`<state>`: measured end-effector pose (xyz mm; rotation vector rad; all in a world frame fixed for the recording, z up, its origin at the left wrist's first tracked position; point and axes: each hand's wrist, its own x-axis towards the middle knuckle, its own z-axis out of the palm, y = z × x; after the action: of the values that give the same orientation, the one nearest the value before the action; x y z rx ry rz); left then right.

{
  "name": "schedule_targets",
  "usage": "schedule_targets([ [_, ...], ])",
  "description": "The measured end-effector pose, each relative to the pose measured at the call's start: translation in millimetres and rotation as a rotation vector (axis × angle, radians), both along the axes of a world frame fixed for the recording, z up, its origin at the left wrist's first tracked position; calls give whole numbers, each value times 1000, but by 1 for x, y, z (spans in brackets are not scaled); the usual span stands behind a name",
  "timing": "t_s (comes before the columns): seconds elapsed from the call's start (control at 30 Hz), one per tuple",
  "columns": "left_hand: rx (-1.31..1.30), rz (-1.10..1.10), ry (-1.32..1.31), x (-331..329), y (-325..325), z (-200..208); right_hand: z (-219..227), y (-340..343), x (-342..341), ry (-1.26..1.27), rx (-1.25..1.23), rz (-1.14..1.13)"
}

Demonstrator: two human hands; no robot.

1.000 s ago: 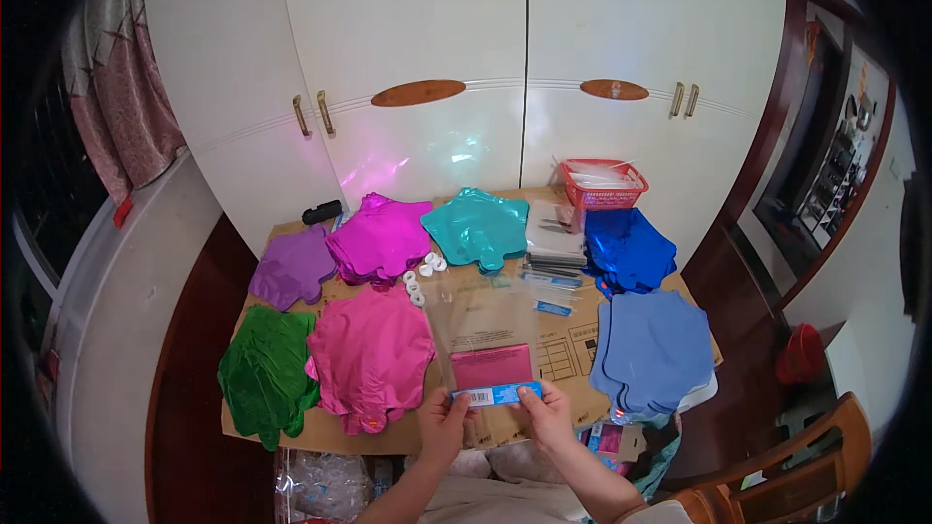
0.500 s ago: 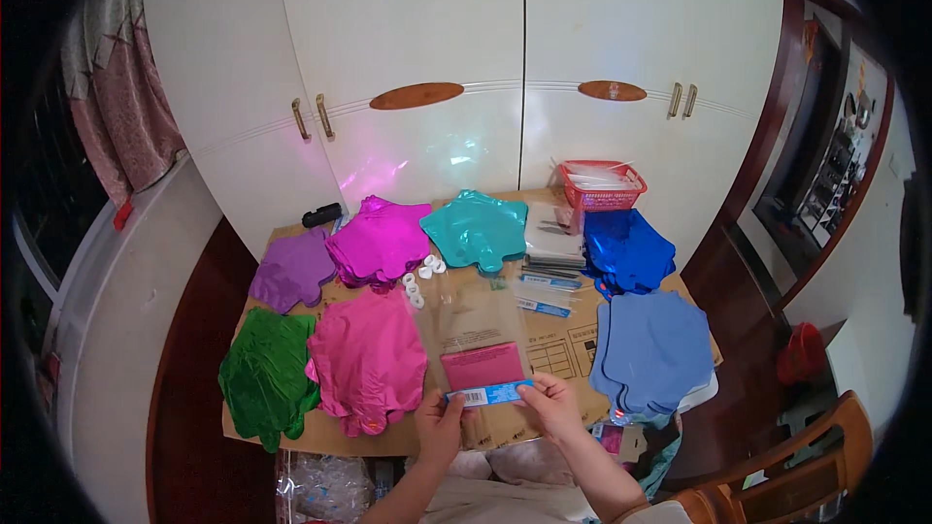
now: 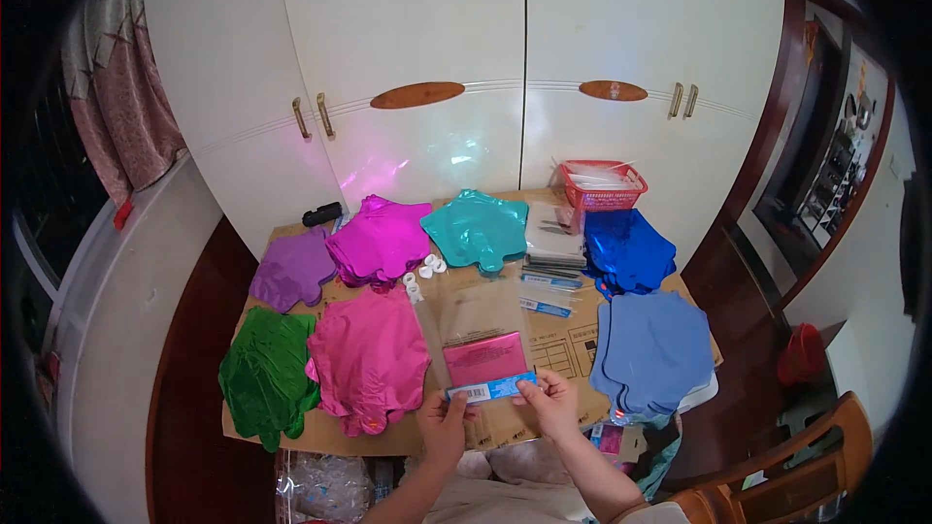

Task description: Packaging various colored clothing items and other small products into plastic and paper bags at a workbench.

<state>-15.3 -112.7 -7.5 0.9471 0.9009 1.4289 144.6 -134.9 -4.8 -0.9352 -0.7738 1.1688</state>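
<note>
Between my two hands, near the table's front edge, is a clear plastic bag [image 3: 466, 315] with a blue label strip [image 3: 500, 386] along its near end. Inside it lies a folded pink foil sheet [image 3: 485, 354]. My left hand [image 3: 446, 419] pinches the strip's left end, thumb on top. The right end is pinched by my right hand [image 3: 547, 402] in the same way. Left of the bag spreads a pile of pink foil balloons [image 3: 369, 359]. Small white rings or discs [image 3: 434, 265] lie beyond it.
Foil balloon piles ring the cardboard-covered table: green [image 3: 267, 369], purple [image 3: 291, 270], magenta [image 3: 381, 238], teal [image 3: 478, 231], dark blue [image 3: 629, 250] and pale blue [image 3: 658, 354]. At the back stands a red basket [image 3: 604, 196] of white sticks. Labelled clear bags [image 3: 546, 308] lie right of centre.
Both hands keep their pinch on the label strip. The bag's near end has lifted slightly away from me, and the strip's right side sits a little higher.
</note>
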Motion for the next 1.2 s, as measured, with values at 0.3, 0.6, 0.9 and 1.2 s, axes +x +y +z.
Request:
schedule_targets([
  [0.3, -80, 13, -67, -1, 1, -11, -7, 0, -1, -11, -2, 38],
  [0.6, -116, -37, -104, 10, -6, -16, -21, -5, -23, 76, 36, -65],
  [0.9, -76, -258, 169, -43, 6, -15, 10, 8, 35, -142, 170, 43],
  [1.2, -61, -442, 305, -76, 4, -18, 79, 20, 71, -461, -148, 427],
])
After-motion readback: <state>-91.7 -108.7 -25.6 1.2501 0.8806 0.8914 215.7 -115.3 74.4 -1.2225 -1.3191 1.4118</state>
